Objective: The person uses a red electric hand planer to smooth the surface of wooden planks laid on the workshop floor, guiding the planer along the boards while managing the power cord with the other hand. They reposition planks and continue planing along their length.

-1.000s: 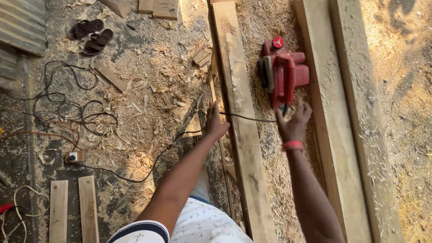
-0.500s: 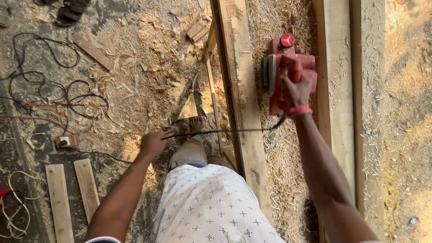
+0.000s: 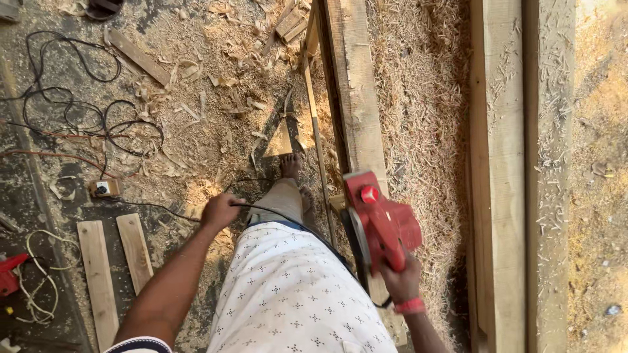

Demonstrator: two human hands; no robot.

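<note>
The right hand [image 3: 400, 280] is clamped on the top handle of a red electric planer [image 3: 379, 222], which sits on the near end of the long wooden plank [image 3: 353, 98]; it looks heavy and rigid, best gripped there. The left hand [image 3: 219, 210], left of the plank, is closed around its black power cord [image 3: 261, 208], thin and limp.

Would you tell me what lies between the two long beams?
In the head view, a thick bed of wood shavings fills the stretch between the left beam and right beam.

The right hand [image 3: 400, 282] grips a red electric planer [image 3: 379, 222] on a plank [image 3: 353, 98]; the left hand [image 3: 219, 210] holds its black cord [image 3: 275, 210].
</note>
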